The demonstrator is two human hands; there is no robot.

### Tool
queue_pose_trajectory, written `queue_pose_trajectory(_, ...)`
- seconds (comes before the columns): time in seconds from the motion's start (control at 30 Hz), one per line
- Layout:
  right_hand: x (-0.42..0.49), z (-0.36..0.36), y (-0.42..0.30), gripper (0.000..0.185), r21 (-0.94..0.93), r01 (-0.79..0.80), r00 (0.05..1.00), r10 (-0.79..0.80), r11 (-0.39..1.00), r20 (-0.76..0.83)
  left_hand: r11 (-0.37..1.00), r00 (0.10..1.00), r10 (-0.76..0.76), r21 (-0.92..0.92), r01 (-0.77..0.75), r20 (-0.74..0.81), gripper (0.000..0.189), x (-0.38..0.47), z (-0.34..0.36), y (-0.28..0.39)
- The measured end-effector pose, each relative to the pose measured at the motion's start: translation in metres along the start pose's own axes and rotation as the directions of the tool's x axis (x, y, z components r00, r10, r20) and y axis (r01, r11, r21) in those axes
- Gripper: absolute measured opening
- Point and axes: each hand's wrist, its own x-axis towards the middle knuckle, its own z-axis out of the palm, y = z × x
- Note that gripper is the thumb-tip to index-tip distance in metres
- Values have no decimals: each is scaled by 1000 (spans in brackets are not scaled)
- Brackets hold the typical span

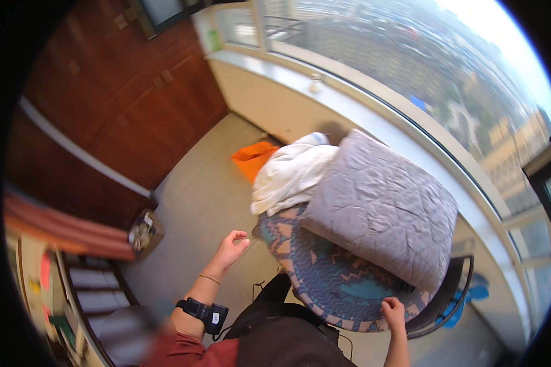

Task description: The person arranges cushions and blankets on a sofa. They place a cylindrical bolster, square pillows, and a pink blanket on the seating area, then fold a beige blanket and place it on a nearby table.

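Observation:
A grey quilted bedding piece, folded into a thick rectangle (381, 211), lies on a round table with a patterned cloth cover (362, 291). White cloth (294, 172) is bunched at the table's far left edge, against the quilted piece. My left hand (233, 247) is in the air left of the table, fingers loosely curled, with nothing seen in it. Near the table's front right edge is my right hand (391, 309), its fingers bent together below the corner of the quilted piece; whether it touches the cover or holds anything is unclear.
An orange bag (253, 158) is on the floor behind the table. A dark-framed chair (463, 275) stands at the right, with blue items (459, 305) beside it. Windows and a sill (280, 73) run behind. Red-brown cabinets (156, 101) and a box of things (147, 234) are at the left.

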Motion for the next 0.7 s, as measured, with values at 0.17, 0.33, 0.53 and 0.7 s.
queue_pose_trajectory(0.17,15,27,7,14,-83,202,928,-163,976,334,974,899,-227,-96,206,-375,26,-139,-45,-82)
queue_pose_trajectory(0.33,19,48,3,14,-167,303,854,-190,938,484,933,726,-360,-243,266,-586,25,-280,-52,-145)
queue_pose_trajectory(0.53,-4,101,-19,12,-240,508,683,-217,827,697,901,532,-400,-428,77,-747,26,-415,-59,-204)
queue_pose_trajectory(0.7,-57,174,-41,10,-204,680,516,-262,704,816,847,334,-480,-528,-66,-811,25,-536,-50,-290)
